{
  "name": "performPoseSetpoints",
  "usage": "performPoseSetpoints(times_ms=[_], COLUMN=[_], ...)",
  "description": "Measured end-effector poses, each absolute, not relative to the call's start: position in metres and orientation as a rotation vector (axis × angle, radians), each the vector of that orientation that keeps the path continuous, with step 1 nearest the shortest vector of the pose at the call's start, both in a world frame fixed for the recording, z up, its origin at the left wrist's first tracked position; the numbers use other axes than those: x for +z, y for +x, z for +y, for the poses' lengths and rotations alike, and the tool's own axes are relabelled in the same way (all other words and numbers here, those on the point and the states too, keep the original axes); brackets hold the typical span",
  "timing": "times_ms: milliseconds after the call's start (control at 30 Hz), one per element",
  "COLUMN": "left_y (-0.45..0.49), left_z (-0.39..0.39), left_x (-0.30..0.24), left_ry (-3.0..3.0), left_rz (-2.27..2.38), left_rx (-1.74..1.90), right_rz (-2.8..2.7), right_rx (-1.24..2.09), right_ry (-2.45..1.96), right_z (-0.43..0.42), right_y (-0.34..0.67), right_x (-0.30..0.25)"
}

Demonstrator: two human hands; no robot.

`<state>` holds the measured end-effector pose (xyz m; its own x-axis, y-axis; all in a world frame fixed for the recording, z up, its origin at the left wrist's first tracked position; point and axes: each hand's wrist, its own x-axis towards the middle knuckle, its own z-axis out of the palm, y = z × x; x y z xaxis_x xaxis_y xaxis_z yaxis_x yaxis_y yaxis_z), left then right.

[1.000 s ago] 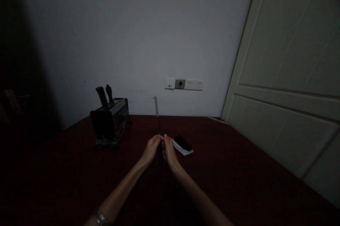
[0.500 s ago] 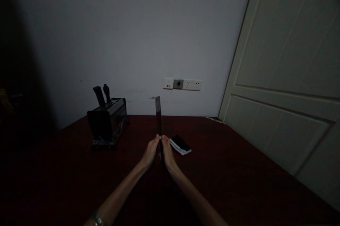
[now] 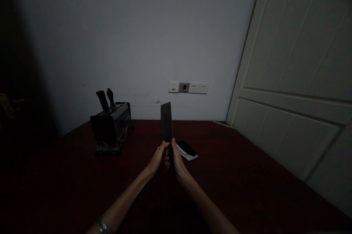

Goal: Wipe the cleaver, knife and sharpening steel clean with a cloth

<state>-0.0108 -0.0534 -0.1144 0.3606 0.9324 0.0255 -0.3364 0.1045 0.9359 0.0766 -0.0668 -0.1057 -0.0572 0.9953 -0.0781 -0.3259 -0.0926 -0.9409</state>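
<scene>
A cleaver [image 3: 166, 122] with a broad grey blade and a black handle stands upright over the table, blade up. My right hand [image 3: 178, 161] is closed around the handle, its thumb along the side near the blade's base. On the other side, my left hand [image 3: 156, 160] has its thumb and fingertips at the top of the handle, close against the right hand's fingers. Most of the left fingers are hidden behind that hand. Just past the right hand lies a folded cloth, white and black [image 3: 187, 149].
At the left stands a dark knife block [image 3: 110, 129] with two black handles sticking out. The dark red table [image 3: 233, 175] meets a wall with a socket panel [image 3: 188, 87]. A white panelled door [image 3: 291, 80] borders the right side. A thin strip [image 3: 223, 124] lies at the back corner.
The cleaver has turned so that more of its blade's flat side shows, and it has shifted slightly right with my right hand. My hands have come a little apart at the handle.
</scene>
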Motion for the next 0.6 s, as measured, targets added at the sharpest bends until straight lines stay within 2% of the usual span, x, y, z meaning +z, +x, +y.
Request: performPoseSetpoints(times_ms=[267,600], left_y=[-0.009,-0.022], left_z=[-0.061,-0.046], left_x=[-0.111,-0.112], left_ry=[1.147,1.221], left_rz=[0.616,0.965], left_rx=[1.020,1.205], right_rz=[-0.831,-0.715], right_rx=[1.725,2.185], right_ry=[-0.809,-0.207], right_z=[-0.063,-0.057], right_y=[0.096,0.137], right_x=[-0.094,-0.087])
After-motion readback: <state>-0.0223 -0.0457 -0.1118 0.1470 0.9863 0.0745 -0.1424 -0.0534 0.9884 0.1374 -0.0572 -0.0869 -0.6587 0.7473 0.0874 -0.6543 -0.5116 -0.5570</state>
